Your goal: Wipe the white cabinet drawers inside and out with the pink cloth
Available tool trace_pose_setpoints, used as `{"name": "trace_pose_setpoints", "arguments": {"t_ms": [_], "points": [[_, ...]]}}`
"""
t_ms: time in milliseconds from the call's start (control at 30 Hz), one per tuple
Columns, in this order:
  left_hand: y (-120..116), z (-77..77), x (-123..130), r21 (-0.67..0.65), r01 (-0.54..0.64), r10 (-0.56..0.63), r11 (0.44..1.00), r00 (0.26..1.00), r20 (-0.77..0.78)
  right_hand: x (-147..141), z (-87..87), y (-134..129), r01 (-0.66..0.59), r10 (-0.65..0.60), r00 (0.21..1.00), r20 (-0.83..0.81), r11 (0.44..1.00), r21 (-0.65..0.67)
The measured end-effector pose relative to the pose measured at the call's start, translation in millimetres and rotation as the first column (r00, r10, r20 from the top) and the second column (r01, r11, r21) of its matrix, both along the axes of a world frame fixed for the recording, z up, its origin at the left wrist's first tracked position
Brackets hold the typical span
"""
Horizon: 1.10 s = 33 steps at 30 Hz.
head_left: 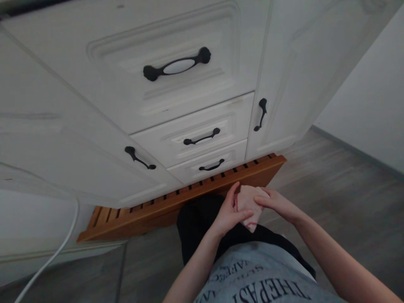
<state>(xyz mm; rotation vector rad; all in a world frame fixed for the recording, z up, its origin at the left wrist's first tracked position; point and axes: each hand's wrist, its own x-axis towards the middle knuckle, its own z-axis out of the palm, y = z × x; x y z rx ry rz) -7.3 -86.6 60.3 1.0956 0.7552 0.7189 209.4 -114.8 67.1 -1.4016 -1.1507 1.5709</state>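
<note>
A pale pink cloth [248, 200] with red edging is held folded in front of my waist. My left hand [229, 212] grips its left side, thumb across the front. On the other side my right hand [277, 203] pinches the cloth with its thumb on top. The fingers behind the cloth are mostly hidden. Just beyond both hands is the edge of a slatted wooden bench [259, 170].
White drawers [202, 109] and cupboard doors with dark handles [177, 65] rise ahead, all closed. At lower left a white cable [67, 235] hangs down. Grey wood-look floor [334, 185] and a pale wall [366, 109] lie to the right.
</note>
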Motion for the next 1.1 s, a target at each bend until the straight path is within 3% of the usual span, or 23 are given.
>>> {"name": "trace_pose_setpoints", "arguments": {"t_ms": [133,233,300,367,467,600,667,800,900,967,1033,1100], "points": [[-1,-5.3,1,0.029,-0.170,0.172,0.985,0.978,-0.121,-15,4.4,0,0.206,-0.211,0.966,-0.150,0.977,-0.048],[-5,-1.8,7,-0.074,-0.142,0.146,0.987,0.988,0.052,-29,7.9,-2,0.404,-0.408,0.889,-0.208,0.913,-0.064],[-6,1.3,8,-0.114,-0.153,0.167,0.982,0.978,0.124,-35,11.1,-5,0.437,-0.444,0.863,-0.242,0.896,-0.084],[-2,4.4,4,-0.132,-0.154,0.169,0.979,0.979,0.113,-34,15.9,-8,0.324,-0.343,0.897,-0.281,0.939,-0.112],[6,9.7,-10,-0.150,-0.043,0.053,0.988,0.996,0.065,-20,24.7,-11,0.083,-0.100,0.967,-0.235,0.993,-0.081],[13,17.2,-22,-0.150,0.069,-0.063,0.986,0.997,0.043,-7,31.0,-12,0.002,0.004,0.994,-0.114,0.999,0.048],[12,18.8,-23,-0.130,0.111,-0.108,0.985,0.994,0.030,-10,29.4,-13,-0.072,0.081,0.973,-0.216,0.996,0.046],[11,14.3,-24,-0.072,0.136,-0.136,0.988,0.991,0.000,-29,20.4,-16,-0.207,0.161,0.850,-0.501,0.978,-0.035],[14,8.4,-30,0.033,0.178,-0.167,0.984,0.963,-0.212,-40,12.9,-18,-0.263,0.140,0.815,-0.562,0.954,-0.143],[20,7.8,-34,0.184,0.195,-0.102,0.963,0.902,-0.420,-41,4.1,-19,-0.222,0.052,0.828,-0.559,0.945,-0.242],[31,13.2,-38,0.400,0.158,0.087,0.903,0.843,-0.531,-38,-11.1,-18,-0.108,-0.098,0.841,-0.533,0.933,-0.343],[47,26.8,-40,0.627,0.090,0.334,0.774,0.783,-0.525,-30,-31.8,-16,0.023,-0.248,0.825,-0.508,0.913,-0.407]]}}
